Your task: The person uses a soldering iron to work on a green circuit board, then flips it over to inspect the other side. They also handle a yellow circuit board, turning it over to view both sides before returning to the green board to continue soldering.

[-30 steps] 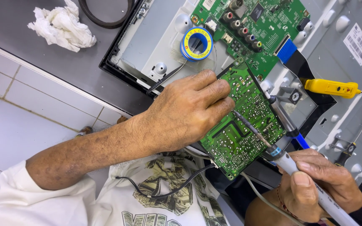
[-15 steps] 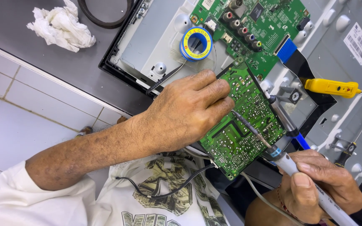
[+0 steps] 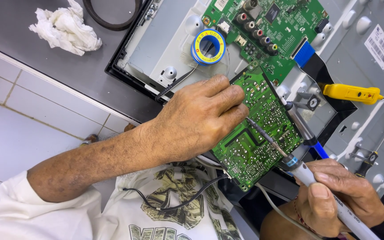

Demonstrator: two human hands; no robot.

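On the dark bench, my left hand (image 3: 201, 120) presses fingers-together on the green circuit board (image 3: 254, 133), steadying it while my right hand (image 3: 338, 195) pinches the soldering iron (image 3: 290, 160).

White rectangular label (image 3: 380, 45) stuck on the grey metal back panel (image 3: 356, 58) at upper right, tilted, with black barcode stripes and small black print. Round blue label with a yellow ring (image 3: 208, 47) on the face of the solder spool, lying on the grey plate just left of the upper green board (image 3: 285, 26). Small white sticker (image 3: 221, 4) at that board's top left corner, cut by the frame edge. No screens, no packages.
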